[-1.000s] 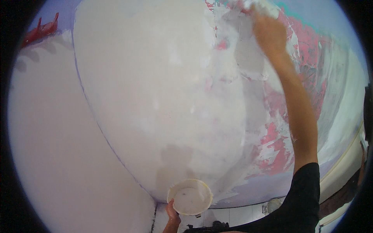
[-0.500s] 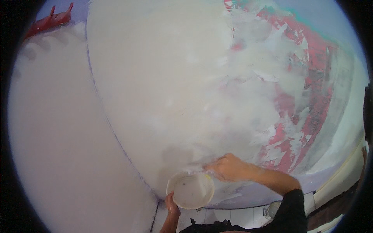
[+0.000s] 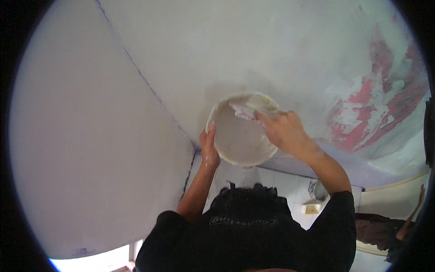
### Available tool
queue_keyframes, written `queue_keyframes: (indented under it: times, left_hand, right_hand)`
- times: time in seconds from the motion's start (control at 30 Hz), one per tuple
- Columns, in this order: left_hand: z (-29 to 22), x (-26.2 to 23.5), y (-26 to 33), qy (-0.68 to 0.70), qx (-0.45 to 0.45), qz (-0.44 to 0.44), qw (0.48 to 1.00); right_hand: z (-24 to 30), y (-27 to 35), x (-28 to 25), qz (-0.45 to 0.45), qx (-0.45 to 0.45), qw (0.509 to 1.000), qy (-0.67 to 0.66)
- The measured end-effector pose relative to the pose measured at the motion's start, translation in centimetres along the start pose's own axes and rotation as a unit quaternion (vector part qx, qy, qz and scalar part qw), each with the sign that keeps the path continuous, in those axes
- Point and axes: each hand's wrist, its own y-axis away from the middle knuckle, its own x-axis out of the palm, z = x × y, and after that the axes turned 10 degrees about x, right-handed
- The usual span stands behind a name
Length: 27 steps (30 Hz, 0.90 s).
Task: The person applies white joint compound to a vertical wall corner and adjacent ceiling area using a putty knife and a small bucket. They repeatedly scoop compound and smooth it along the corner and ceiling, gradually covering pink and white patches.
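Observation:
A round, off-white bucket (image 3: pixel 245 163) is held in front of me, its mouth turned up toward me and its rim smeared with pale residue. My left hand (image 3: pixel 210 147) grips the bucket's left side, thumb over the rim. My right hand (image 3: pixel 286 130) reaches over the right side of the rim, fingers closed round a putty knife (image 3: pixel 244 112) coated in white putty. The blade is inside the bucket, near the far inner wall; much of the handle is hidden by my fingers. Greyish-white putty (image 3: pixel 240 138) appears inside.
A pale wall (image 3: pixel 281 59) with pink patches (image 3: pixel 358 106) stands ahead, meeting another wall (image 3: pixel 99 145) at a corner on the left. On the tiled floor (image 3: pixel 290 192) sit a greyish rounded object (image 3: pixel 318 190) and a small yellowish container (image 3: pixel 311 209). Another person (image 3: pixel 383 231) is at right.
My view has tilted down, showing more floor and my shirt. The right hand has come from beside the wall above the rim to over the bucket, bringing the putty knife inside.

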Motion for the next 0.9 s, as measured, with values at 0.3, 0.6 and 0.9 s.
queue_keyframes:
  times: [0.3,0.6,0.9]
  left_hand:
    - [4.3,-4.0,1.5,-0.006,-0.005,0.024,1.0]
    - [7.0,-1.6,0.7,-0.012,-0.035,0.032,0.999]
    - [8.9,1.9,0.7,-0.037,-0.021,0.07,0.997]
  right_hand:
    - [3.5,5.0,7.6,0.059,-0.161,0.984,-0.042]
    - [-2.6,5.0,5.1,0.189,-0.09,0.976,-0.055]
    - [-3.8,6.3,9.6,0.094,-0.171,0.98,-0.048]
